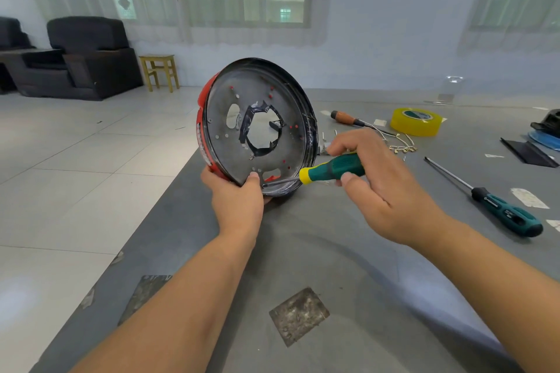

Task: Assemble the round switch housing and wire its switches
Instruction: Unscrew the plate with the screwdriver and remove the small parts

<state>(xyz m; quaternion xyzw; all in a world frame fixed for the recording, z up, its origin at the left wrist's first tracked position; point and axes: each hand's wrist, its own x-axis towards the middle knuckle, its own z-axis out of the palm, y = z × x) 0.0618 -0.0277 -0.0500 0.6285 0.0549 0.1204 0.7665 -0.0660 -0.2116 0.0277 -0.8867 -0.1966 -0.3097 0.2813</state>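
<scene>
The round black-and-red metal switch housing stands tilted on its edge on the grey surface, its lower rim gripped by the left hand. The right hand clasps a green-and-yellow-handled screwdriver, its tip at the housing's lower rim. Behind lie a yellow tape roll, an orange-handled screwdriver, small white wires and a long dark-green screwdriver. No writing is legible.
</scene>
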